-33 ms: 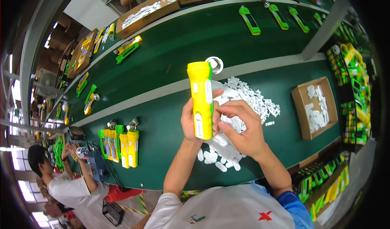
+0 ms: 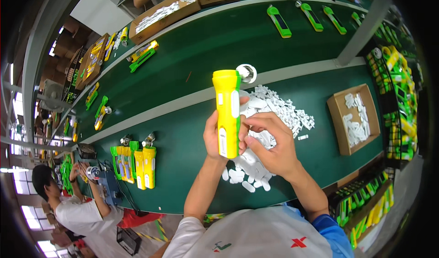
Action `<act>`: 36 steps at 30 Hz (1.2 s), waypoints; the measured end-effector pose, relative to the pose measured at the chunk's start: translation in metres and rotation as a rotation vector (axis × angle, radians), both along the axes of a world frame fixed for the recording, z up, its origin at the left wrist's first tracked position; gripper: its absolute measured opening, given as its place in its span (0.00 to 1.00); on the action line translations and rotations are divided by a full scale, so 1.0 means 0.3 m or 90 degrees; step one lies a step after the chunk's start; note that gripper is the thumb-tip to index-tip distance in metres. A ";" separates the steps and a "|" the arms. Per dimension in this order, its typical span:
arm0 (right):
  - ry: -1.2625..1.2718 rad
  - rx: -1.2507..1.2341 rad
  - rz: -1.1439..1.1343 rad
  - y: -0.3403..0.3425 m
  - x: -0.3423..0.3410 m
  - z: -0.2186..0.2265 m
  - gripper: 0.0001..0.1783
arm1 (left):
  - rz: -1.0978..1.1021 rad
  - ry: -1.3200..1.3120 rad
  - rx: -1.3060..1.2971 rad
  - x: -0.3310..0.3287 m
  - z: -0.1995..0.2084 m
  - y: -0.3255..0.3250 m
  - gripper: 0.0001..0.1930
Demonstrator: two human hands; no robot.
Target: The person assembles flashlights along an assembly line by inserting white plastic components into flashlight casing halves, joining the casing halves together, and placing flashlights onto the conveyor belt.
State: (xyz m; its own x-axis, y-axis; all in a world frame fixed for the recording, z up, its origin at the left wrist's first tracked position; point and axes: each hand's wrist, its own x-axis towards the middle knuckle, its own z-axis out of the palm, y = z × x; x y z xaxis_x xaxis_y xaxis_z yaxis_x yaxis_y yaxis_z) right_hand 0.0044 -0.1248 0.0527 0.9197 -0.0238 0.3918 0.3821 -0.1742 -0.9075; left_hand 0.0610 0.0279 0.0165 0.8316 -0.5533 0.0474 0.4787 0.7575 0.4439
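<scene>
A yellow flashlight [image 2: 227, 114] with a green side stands upright above the table, white pieces set along its body. My left hand [image 2: 211, 137] is closed round its lower half from behind, with fingertips showing at its right side. A shiny round reflector [image 2: 247, 73] sticks out beside the flashlight's top right. My right hand [image 2: 274, 141] is bent in at the flashlight's right edge, thumb and fingers drawn together; what lies between them is hidden. Behind and below the right hand lies a heap of small white plastic parts [image 2: 286, 114].
A cardboard box [image 2: 336, 130] of white parts stands at the right. Several yellow and green flashlights [image 2: 148, 166] line the left. Beyond a grey rail [image 2: 183, 95] runs a green surface with more lamps [image 2: 279, 22]. Another person [image 2: 82, 207] works at the far left.
The flashlight has shifted very slightly right, and the reflector at its top sits a little further right. Both hands keep nearly the same grip.
</scene>
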 end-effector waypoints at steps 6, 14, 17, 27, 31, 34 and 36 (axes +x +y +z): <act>-0.015 -0.031 -0.014 -0.020 -0.054 -0.016 0.22 | -0.023 0.022 -0.035 -0.038 0.015 -0.027 0.33; 0.088 0.018 -0.011 0.035 -0.084 -0.045 0.30 | 0.414 -0.273 0.600 -0.059 0.003 -0.060 0.24; 0.151 0.040 0.028 0.041 -0.081 -0.046 0.35 | 0.432 -0.351 0.693 -0.063 0.025 -0.059 0.26; 0.147 0.194 -0.061 0.012 -0.015 -0.100 0.28 | 0.236 -0.395 0.642 -0.093 0.037 -0.076 0.28; 0.180 0.375 -0.088 -0.025 0.033 -0.117 0.17 | 0.116 -0.371 0.590 -0.117 0.007 -0.074 0.26; 0.225 0.482 0.057 -0.047 0.043 -0.144 0.18 | 0.056 -0.295 0.549 -0.137 0.024 -0.090 0.27; 0.228 0.491 0.060 -0.054 0.035 -0.153 0.18 | 0.027 -0.290 0.561 -0.139 0.021 -0.102 0.27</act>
